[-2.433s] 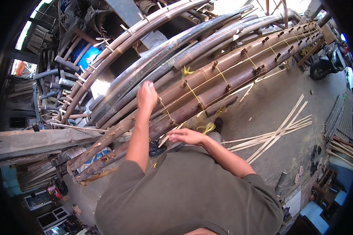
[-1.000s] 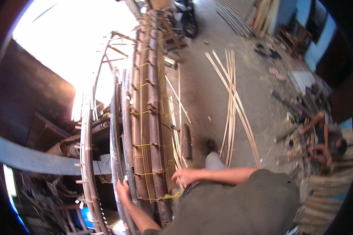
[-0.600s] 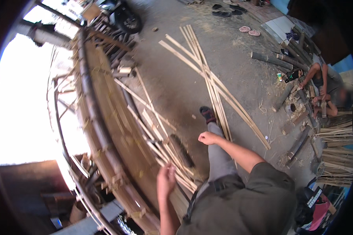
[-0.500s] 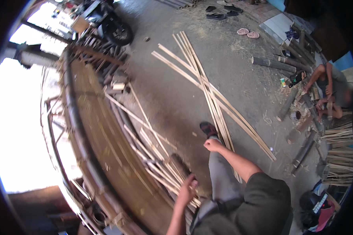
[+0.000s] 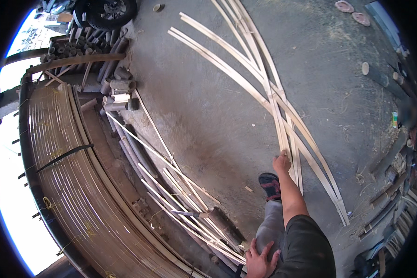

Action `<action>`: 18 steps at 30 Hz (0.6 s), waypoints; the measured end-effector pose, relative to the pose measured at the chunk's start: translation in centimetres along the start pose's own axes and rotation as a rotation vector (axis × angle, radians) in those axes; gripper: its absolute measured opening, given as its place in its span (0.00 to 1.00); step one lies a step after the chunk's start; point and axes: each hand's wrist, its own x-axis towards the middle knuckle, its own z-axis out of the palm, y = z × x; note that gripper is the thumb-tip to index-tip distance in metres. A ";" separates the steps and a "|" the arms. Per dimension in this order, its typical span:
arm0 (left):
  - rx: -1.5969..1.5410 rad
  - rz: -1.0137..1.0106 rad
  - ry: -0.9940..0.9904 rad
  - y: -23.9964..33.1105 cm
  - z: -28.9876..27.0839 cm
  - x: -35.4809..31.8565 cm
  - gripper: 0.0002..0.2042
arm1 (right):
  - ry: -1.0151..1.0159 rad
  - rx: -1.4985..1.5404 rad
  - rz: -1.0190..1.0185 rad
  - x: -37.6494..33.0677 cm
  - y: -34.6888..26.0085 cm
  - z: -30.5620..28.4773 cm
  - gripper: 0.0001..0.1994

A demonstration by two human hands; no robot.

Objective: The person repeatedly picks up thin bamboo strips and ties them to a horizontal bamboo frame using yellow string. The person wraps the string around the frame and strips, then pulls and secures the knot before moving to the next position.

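Observation:
Long pale bamboo strips [image 5: 227, 69] lie crossed on the concrete floor ahead of me. My right hand [image 5: 282, 163] reaches down over the near part of these strips, its fingers curled closed. Whether a strip is in its grasp is hidden by the fingers. My left hand [image 5: 262, 262] rests spread on my grey trouser leg, holding nothing. To the left of that leg, a bundle of thinner bamboo strips [image 5: 185, 197] leans by a short dark bamboo log [image 5: 224, 227]. A knife-like blade [image 5: 186, 213] lies across those thinner strips.
On the left stands a long bamboo rack [image 5: 74, 171] full of slats. Cut bamboo pieces [image 5: 123, 85] and a motorcycle wheel [image 5: 111, 11] are beyond it. Pink sandals [image 5: 360, 19] lie far right, with bamboo poles [image 5: 380, 76] and more bamboo along the right side.
I have bent closer to the floor. My right hand has moved out and down to the crossed strips. My left hand has come onto my leg.

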 end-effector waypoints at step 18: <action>-0.226 -0.163 -0.244 4.8 -6.2 2.3 0.17 | 0.118 0.413 -0.202 -3.7 1.5 -7.6 0.15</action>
